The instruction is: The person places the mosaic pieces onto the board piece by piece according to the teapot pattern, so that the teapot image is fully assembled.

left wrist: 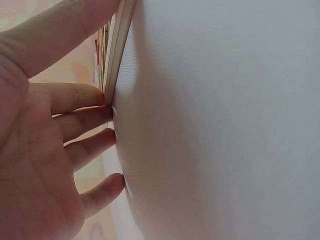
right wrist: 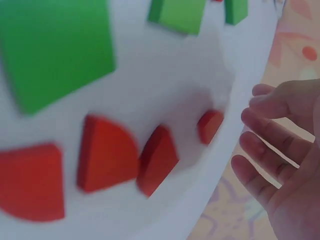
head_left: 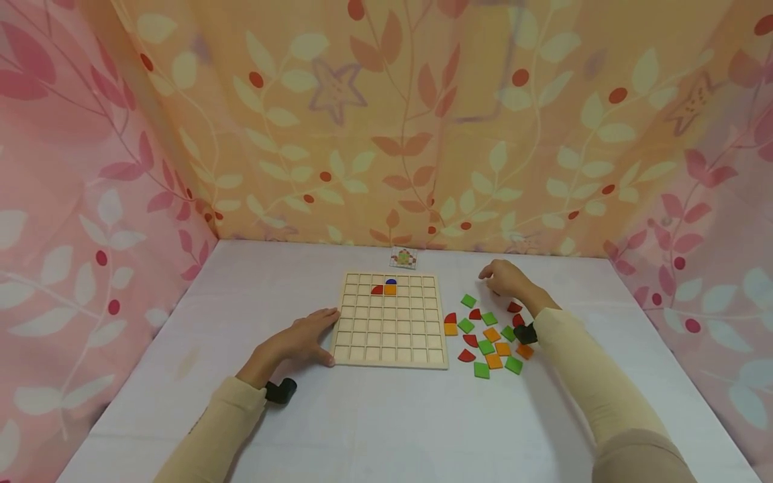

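Note:
A wooden grid board (head_left: 389,325) lies on the white table. In its upper cells sit a blue half-round piece (head_left: 391,282), a red quarter-round piece (head_left: 377,290) and an orange square (head_left: 390,290). My left hand (head_left: 302,337) rests at the board's left side, thumb by the near corner, fingertips along the edge (left wrist: 116,60). My right hand (head_left: 506,278) is over the table beyond the loose pieces, its fingers (right wrist: 255,145) loosely bent and nothing showing between them. Below it lies a small red piece (right wrist: 211,126), with more red pieces (right wrist: 107,155) and a green square (right wrist: 57,50) nearby.
Right of the board, several green squares (head_left: 481,370), orange squares (head_left: 494,361) and red quarter-rounds (head_left: 466,355) lie scattered. A small patterned card (head_left: 403,257) stands behind the board. Floral curtains (head_left: 386,134) close off the back and both sides.

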`<state>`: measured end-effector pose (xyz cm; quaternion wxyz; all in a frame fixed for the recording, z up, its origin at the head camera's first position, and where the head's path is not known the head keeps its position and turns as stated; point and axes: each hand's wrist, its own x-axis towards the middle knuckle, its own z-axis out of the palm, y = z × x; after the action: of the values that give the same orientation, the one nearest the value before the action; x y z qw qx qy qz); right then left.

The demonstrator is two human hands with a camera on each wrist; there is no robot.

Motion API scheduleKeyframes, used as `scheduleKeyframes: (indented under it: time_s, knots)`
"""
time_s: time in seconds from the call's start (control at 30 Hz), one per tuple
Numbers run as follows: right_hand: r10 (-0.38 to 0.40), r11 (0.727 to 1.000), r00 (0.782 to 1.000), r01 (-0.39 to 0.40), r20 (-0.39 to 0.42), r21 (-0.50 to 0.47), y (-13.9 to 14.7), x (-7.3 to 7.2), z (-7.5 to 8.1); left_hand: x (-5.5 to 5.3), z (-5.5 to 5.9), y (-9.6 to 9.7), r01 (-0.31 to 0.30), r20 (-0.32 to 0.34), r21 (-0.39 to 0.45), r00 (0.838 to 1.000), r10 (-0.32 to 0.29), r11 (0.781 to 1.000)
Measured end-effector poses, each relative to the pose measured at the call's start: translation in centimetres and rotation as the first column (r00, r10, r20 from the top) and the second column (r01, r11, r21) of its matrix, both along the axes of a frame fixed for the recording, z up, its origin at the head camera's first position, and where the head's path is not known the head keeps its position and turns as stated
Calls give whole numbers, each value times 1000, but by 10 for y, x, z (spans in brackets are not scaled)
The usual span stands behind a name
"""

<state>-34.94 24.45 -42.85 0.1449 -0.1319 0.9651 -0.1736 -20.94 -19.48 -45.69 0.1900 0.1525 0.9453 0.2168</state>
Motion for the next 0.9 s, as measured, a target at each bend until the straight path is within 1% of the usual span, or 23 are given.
scheduleKeyframes:
  time_s: [0.07,0.13,0.3,0.37,0.5,0.67,0.8,0.9]
  knots:
    - [12,1000,1000,-12,2,18,6,1,-2,1,0,0,1,-1,-2,1000,-1,1000]
    - [4,1000,1000,-4,15,28,11,2,-4,1,0,0,0,1,-4,1000,0,1000]
    - [-35,999,998,33,58,37,22,5,-10,1,0,0,-2,2,-7,1000,2,1000]
    - [-45,998,997,43,62,37,24,6,-11,1,0,0,0,-2,-7,1000,0,1000]
    - [-59,998,997,58,51,20,26,8,-12,0,0,0,-2,-1,-3,1000,2,1000]
    - [-53,999,998,53,16,7,28,11,-13,2,1,1,-7,6,2,1000,7,1000]
    - [-79,997,997,79,20,1,29,11,-14,2,2,1,-6,7,3,1000,6,1000]
    - [-79,997,996,79,32,-5,30,12,-14,2,2,1,-1,2,-2,1000,1,1000]
